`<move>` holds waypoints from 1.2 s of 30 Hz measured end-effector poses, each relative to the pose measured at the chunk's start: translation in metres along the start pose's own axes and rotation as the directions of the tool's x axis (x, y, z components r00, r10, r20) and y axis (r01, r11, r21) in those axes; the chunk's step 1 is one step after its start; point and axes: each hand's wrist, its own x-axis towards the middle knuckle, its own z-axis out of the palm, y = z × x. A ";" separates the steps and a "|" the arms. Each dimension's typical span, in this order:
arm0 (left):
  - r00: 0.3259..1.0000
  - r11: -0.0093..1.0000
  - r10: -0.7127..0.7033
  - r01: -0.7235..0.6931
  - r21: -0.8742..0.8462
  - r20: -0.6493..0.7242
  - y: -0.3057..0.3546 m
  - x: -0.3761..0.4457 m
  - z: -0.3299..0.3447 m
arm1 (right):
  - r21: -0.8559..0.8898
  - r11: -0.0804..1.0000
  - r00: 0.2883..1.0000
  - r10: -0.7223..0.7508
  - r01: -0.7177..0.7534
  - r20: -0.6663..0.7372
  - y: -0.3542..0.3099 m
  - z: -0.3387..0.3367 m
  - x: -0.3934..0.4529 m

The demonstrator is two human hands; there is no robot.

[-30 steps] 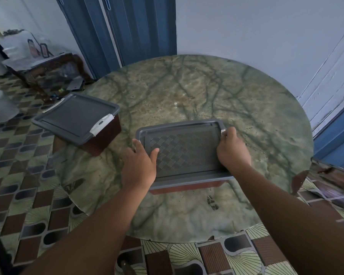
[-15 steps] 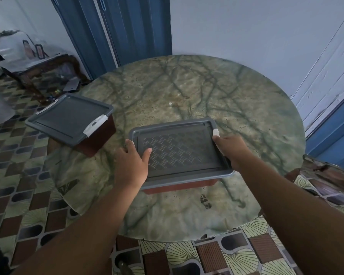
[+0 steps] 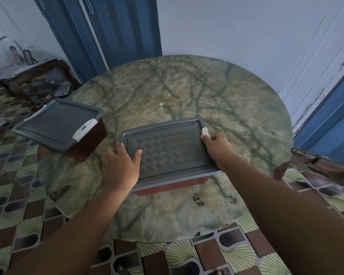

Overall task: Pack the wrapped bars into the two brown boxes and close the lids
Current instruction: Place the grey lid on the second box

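Two brown boxes with grey lids stand on the round marble table (image 3: 187, 92). The near box (image 3: 173, 185) is in front of me, its patterned grey lid (image 3: 167, 151) on top. My left hand (image 3: 121, 167) grips the lid's left edge, thumb on top, fingers over the white clip. My right hand (image 3: 216, 147) grips the right edge by the white clip (image 3: 205, 132). The second box (image 3: 87, 143) sits at the table's left edge with its lid (image 3: 58, 124) on and a white clip (image 3: 84, 129) down. No wrapped bars are visible.
A dark wooden side table (image 3: 34, 74) with picture frames stands at the far left. Blue doors (image 3: 107, 30) are behind the table and a blue door frame (image 3: 330, 120) is at the right. Patterned floor tiles (image 3: 12, 195) surround the table.
My right hand slid from on top of the lid's right edge down to its side by the clip. The left hand stayed at the left edge. The view shifted slightly.
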 end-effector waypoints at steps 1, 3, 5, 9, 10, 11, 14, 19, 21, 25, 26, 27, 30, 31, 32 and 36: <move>0.999 0.999 0.036 -0.035 0.032 -0.030 0.001 0.001 -0.001 | -0.005 1.000 1.000 -0.008 0.008 -0.006 0.000 -0.001 0.001; 0.986 0.988 0.148 -0.144 0.053 -0.076 0.002 0.006 -0.004 | -0.019 1.000 1.000 -0.015 0.015 -0.011 0.001 -0.001 0.002; 0.965 0.967 0.253 -0.250 0.049 -0.073 0.006 0.016 -0.009 | -0.035 0.999 1.000 -0.022 0.021 -0.022 0.002 0.000 0.002; 0.936 0.937 0.348 -0.349 0.026 0.050 0.035 0.054 -0.022 | -0.072 0.997 1.000 -0.024 0.023 -0.018 0.002 0.000 0.005; 0.924 0.928 0.368 -0.371 0.018 0.103 0.043 0.066 -0.022 | -0.082 0.996 1.000 -0.018 0.017 -0.006 0.001 0.000 0.007; 0.906 0.918 0.390 -0.396 0.002 0.162 0.051 0.075 -0.022 | -0.094 0.995 1.000 -0.020 0.020 0.003 0.001 0.000 0.008; 0.866 0.905 0.416 -0.423 -0.035 0.276 0.067 0.097 -0.019 | -0.127 0.991 0.999 -0.038 0.038 0.002 0.001 -0.001 0.014; 0.871 0.931 0.324 -0.363 0.038 0.370 0.074 0.111 -0.016 | -0.287 0.952 0.994 -0.111 0.103 -0.015 -0.009 -0.010 0.029; 0.865 0.934 0.302 -0.352 0.056 0.400 0.071 0.110 -0.016 | -0.349 0.930 0.990 -0.139 0.117 -0.039 -0.016 -0.015 0.033; 0.873 0.955 0.207 -0.278 0.102 0.442 0.058 0.102 -0.019 | -0.382 0.919 0.966 -0.176 0.093 -0.189 -0.021 -0.013 0.027; 0.885 0.968 0.164 -0.229 0.100 0.435 0.055 0.096 -0.019 | -0.340 0.937 0.963 -0.155 0.073 -0.220 -0.017 -0.012 0.024; 0.896 0.981 0.130 -0.179 0.079 0.424 0.053 0.089 -0.017 | -0.261 0.964 0.968 -0.102 0.040 -0.229 -0.012 -0.010 0.021; 0.924 0.997 0.056 -0.034 -0.066 0.379 0.051 0.062 -0.009 | 0.067 0.995 0.994 0.073 -0.068 -0.079 0.006 0.002 0.012; 0.934 0.994 0.044 -0.004 -0.113 0.354 0.050 0.055 -0.007 | 0.095 0.993 0.997 0.072 -0.070 -0.020 0.011 0.006 0.007; 0.941 0.988 0.038 0.015 -0.153 0.336 0.049 0.051 -0.004 | 0.098 0.994 0.998 0.056 -0.057 0.015 0.015 0.010 0.003; 0.953 0.953 0.017 0.075 -0.293 0.301 0.046 0.043 0.004 | 0.057 0.998 1.000 0.014 -0.014 -0.001 0.017 0.022 -0.011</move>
